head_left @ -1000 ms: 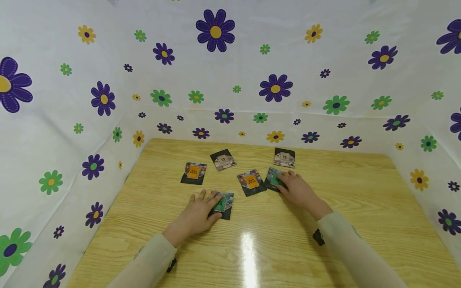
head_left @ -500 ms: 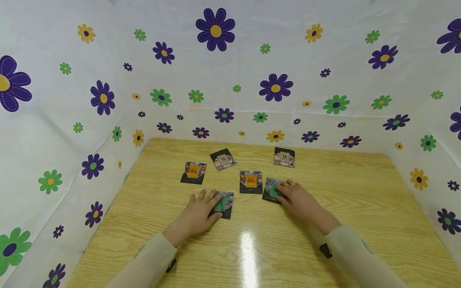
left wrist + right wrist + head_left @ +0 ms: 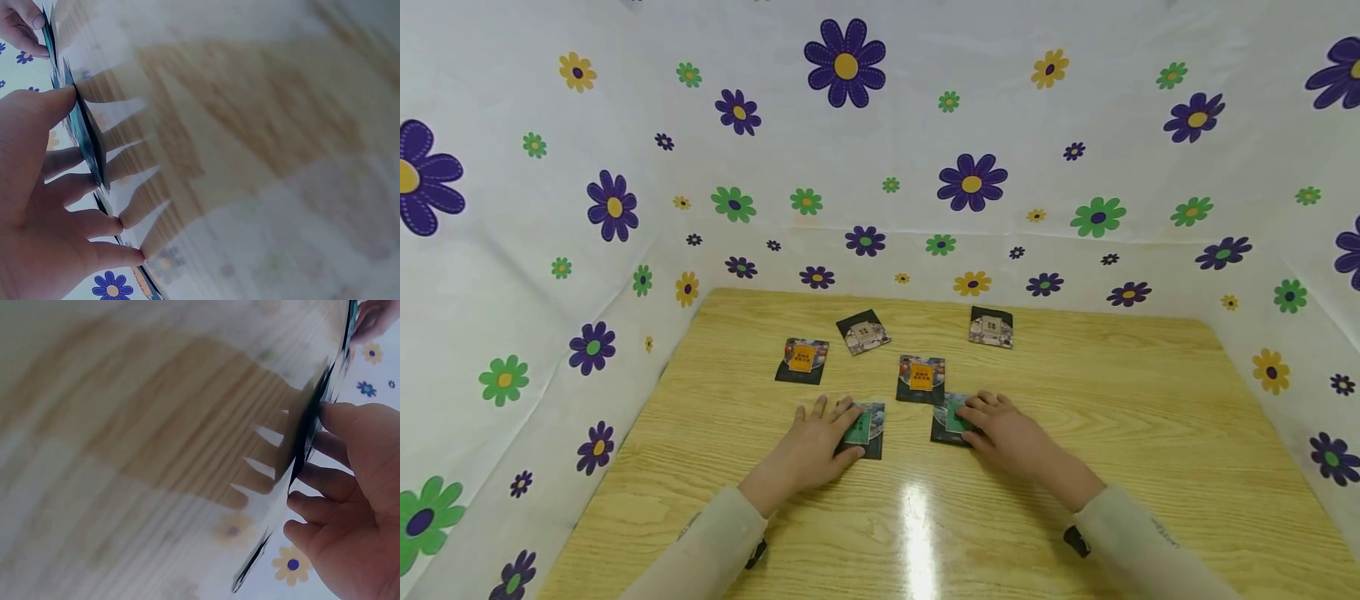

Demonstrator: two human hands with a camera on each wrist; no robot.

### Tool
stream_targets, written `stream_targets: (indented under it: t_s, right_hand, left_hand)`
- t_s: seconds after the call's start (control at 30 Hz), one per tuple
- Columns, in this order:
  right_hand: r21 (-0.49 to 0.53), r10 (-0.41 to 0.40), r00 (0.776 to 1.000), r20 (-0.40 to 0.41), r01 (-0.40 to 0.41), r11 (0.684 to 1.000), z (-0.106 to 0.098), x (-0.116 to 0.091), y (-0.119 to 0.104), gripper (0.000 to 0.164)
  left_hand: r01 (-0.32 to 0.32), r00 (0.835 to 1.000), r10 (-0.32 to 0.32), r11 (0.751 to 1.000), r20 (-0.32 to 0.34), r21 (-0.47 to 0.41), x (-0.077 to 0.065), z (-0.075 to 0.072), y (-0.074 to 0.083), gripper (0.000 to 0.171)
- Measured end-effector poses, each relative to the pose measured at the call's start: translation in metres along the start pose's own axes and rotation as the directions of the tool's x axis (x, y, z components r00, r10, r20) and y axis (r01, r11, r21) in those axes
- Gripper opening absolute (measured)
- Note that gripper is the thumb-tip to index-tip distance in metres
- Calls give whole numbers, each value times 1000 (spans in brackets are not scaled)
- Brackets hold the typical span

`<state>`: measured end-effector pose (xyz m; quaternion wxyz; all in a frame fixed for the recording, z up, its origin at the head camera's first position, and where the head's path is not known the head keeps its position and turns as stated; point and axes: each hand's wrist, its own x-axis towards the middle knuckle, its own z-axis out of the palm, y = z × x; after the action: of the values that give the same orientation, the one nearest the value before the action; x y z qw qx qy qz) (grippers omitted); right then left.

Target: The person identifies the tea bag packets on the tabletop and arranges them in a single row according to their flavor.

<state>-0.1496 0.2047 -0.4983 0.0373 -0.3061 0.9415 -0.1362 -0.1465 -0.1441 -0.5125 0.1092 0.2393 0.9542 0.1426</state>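
My left hand (image 3: pixel 808 450) lies with spread fingers on a flat black packet with a green label (image 3: pixel 871 427). In the left wrist view, the thumb and fingertips rest along that packet (image 3: pixel 92 144). To the right, my right hand (image 3: pixel 1011 433) has its fingertips on a second green-labelled packet (image 3: pixel 951 423), its fingers fairly straight and pressing on top. Seen from the right wrist, the packet (image 3: pixel 307 425) shows edge-on under the thumb and fingers. Just behind it is an orange-labelled packet (image 3: pixel 921 379), its near edge close to the green one.
Another orange-labelled packet (image 3: pixel 802 361) lies at the left. Two packets with beige labels, one tilted (image 3: pixel 863 332) and one straighter (image 3: pixel 992 327), lie near the back of the wooden table (image 3: pixel 1112 392). A flowered white cloth (image 3: pixel 895 125) encloses the back and sides.
My right hand first turned the middle orange-labelled packet straight, then slid its green-labelled packet toward me and slightly left. My left hand has stayed in place.
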Motion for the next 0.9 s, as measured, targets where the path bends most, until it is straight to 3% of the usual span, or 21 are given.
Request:
stream_targets:
  t_s: [0.3,0.9]
  right_hand:
    - [20,-74,997,3,74,997,7,3,-18,44]
    - [15,-125,991,43,125,992,15,16,-42,45]
  left_hand:
    - [-3,1000,3,1000,5,-12,-3,-1,2,70]
    - [-3,1000,3,1000,12,-7,-3,-3,4,68]
